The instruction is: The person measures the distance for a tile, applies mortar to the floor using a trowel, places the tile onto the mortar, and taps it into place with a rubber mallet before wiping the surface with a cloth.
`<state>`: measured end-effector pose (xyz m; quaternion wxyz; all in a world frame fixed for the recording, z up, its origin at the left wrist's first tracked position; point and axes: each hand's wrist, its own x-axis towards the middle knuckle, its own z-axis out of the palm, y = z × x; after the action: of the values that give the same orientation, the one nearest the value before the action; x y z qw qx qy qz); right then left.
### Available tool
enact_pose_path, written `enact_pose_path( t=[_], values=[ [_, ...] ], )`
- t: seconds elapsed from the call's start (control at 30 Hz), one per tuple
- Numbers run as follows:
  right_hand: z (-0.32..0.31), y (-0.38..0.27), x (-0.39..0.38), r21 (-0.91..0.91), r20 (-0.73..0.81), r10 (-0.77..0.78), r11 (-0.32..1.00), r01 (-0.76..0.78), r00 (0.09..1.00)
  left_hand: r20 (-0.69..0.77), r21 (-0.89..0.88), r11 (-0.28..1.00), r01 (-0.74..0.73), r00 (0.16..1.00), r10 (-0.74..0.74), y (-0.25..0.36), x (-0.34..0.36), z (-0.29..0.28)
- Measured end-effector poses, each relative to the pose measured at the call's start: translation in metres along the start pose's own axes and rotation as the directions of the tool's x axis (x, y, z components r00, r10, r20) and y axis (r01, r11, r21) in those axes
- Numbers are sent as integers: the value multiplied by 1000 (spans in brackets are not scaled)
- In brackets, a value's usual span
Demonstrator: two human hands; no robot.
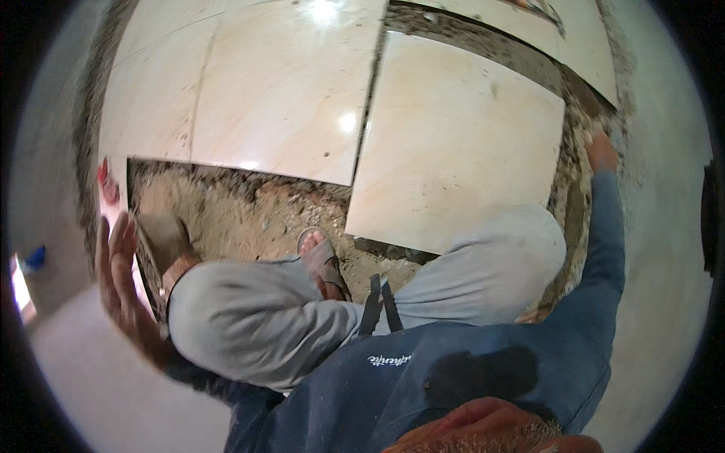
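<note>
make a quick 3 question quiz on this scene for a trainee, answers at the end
1. True or false: the left hand is open, with its fingers extended.

2. What is the bare ground beside the strappy sandal?
a) grass
b) sandy soil
c) carpet

3. Fill in, left or right as pictured: the right hand is beyond the ____ edge of the cream tile by the right knee.

Key: 1. true; 2. b; 3. right
</note>
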<state>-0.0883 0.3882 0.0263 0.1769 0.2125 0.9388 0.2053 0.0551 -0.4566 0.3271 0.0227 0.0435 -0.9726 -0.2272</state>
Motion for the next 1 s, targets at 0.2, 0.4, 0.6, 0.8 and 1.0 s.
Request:
enact_pose_path(
  t=[0.2, 0.4, 0.6, 0.8, 1.0],
  values=[
    [-9, 92, 35, 351, -93, -391, 848, 397, 916, -134, 211, 955, 207, 974, -181, -229, -130, 165],
    [-193, -105, -75, 462, -331, -656, 513, 723, 678, -337, 249, 779, 576, 805, -487, -287, -230, 243],
    [-414, -379, -250, 217, -328, -922, 137, 967, 204, -296, 274, 693, 667, 744, -599, -290, -248, 298],
    [-510, -560, -458, 36, -66, -998, -26, 999, -24, -281, 198, 689, 697, 714, -641, -296, -250, 308],
    [-534, -689, -546, -577, -217, -877, -238, 781, -428, -353, 52, 709, 703, 678, -645, -299, -258, 305]
  ],
)
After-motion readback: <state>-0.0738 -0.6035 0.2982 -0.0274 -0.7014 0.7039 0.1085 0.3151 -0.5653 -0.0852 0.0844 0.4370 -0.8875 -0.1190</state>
